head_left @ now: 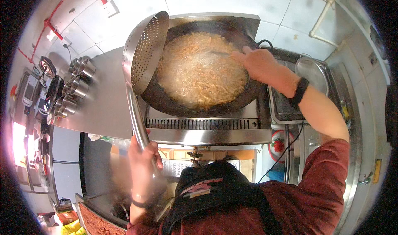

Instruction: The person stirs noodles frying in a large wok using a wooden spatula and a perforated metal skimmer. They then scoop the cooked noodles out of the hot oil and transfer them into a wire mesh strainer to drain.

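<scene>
My left hand point(143, 155) is closed around the handle of a large perforated metal strainer point(147, 51), whose bowl is raised beside the left rim of a wok. The dark wok point(158, 103) sits on the stove and holds bubbling liquid with light brown strips of food point(202, 73). My right hand point(258, 62) is over the wok's right side, fingers towards the food. A thin dark shape near its fingertips reaches over the liquid; whether the hand grips it is hidden.
Metal pots point(79, 86) stand at the left of the steel counter point(108, 89). Right of the stove, a round, clear-looking vessel point(311, 73) rests on a rectangular tray point(275, 110). A dark cable point(287, 149) hangs at the right. A tray of reddish-brown food point(99, 221) is at lower left.
</scene>
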`<state>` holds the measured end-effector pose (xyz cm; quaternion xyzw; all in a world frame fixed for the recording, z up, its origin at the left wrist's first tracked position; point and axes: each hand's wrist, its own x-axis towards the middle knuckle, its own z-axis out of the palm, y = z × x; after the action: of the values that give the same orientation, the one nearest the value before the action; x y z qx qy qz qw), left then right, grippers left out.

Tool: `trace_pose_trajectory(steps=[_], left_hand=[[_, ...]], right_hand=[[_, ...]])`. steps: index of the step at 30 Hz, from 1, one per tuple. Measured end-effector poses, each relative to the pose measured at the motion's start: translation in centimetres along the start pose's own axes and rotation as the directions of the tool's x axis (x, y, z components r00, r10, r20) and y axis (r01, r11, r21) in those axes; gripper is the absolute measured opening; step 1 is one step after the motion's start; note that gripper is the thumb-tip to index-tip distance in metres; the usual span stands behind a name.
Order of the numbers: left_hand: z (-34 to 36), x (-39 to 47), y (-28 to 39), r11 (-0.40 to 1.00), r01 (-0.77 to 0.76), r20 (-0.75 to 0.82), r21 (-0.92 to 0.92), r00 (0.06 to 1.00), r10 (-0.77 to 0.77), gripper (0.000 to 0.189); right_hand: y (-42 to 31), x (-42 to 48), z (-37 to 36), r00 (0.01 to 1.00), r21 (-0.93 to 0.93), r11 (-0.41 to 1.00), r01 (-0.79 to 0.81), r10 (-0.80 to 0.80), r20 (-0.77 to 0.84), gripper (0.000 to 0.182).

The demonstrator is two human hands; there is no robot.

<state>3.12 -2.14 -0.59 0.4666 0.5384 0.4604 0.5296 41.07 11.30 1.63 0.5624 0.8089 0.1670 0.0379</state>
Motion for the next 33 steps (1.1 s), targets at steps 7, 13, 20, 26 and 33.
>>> trace_pose_trajectory(steps=[7, 13, 20, 26, 33], left_hand=[[-0.3, 0.5, -1.3, 0.999, -0.025, 0.009, 0.04, 1.0, 0.025, 0.034], [0.0, 0.7, -1.4, 0.999, 0.027, 0.047, -0.033, 0.999, -0.026, 0.035], [0.1, 0.6, -1.6, 0.99, 0.073, 0.054, -0.123, 0.996, -0.067, 0.037], [-0.7, 0.3, -2.0, 0.971, 0.038, 0.119, -0.234, 0.993, -0.01, 0.04], [-0.2, 0.2, -1.5, 0.981, 0.08, 0.086, -0.176, 0.994, -0.066, 0.04]], right_hand=[[4.0, -4.9, 0.8, 0.995, 0.448, 0.889, 0.092, -0.068, -0.069, 0.026], [2.2, -8.5, -3.4, 0.862, 0.763, 0.441, -0.473, 0.05, 0.505, 0.022], [-1.1, -10.3, -6.1, 0.639, 0.632, -0.09, -0.769, -0.125, 0.759, 0.026], [-3.5, -11.1, -5.3, 0.691, 0.609, -0.342, -0.716, -0.225, 0.687, 0.032], [-4.4, -10.2, -6.1, 0.787, 0.66, -0.483, -0.576, -0.109, 0.607, 0.026]])
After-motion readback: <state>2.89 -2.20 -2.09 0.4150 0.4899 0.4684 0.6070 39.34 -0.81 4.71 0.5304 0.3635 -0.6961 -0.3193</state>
